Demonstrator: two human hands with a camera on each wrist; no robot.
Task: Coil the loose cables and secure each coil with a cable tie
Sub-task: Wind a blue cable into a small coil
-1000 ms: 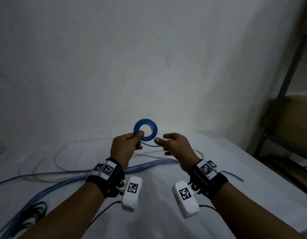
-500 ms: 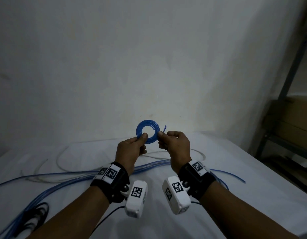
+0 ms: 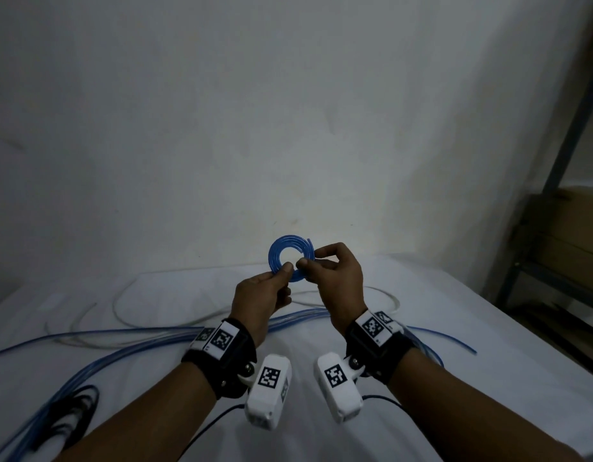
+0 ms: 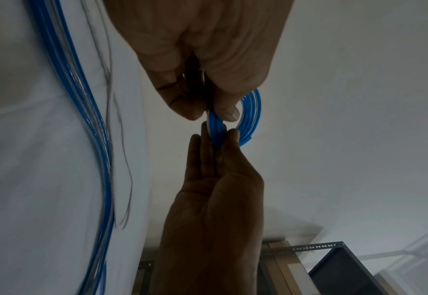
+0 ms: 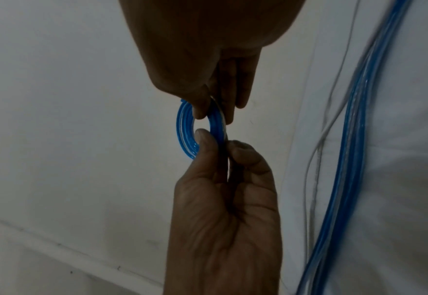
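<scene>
A small coil of blue cable (image 3: 277, 253) is held upright in the air above the white-covered table (image 3: 488, 378). My left hand (image 3: 286, 270) pinches its lower edge between thumb and fingers. My right hand (image 3: 302, 263) pinches the lower right edge right beside it. The cable's short free end (image 3: 310, 242) sticks up at the coil's upper right. In the left wrist view my left hand (image 4: 213, 116) and right hand (image 4: 216, 133) meet on the coil (image 4: 253, 111). In the right wrist view a pale strip (image 5: 222, 121) lies against the coil (image 5: 182, 127); what it is I cannot tell.
Long loose blue cables (image 3: 121, 353) and thin clear ones (image 3: 131, 291) lie across the table under my arms. A black cable bundle (image 3: 71, 411) sits at the near left. A metal rack with a cardboard box (image 3: 572, 228) stands at the right, and a plain wall rises behind.
My right hand has come in from the right and now pinches the coil next to the left hand. The trailing blue end has been wound up onto the coil.
</scene>
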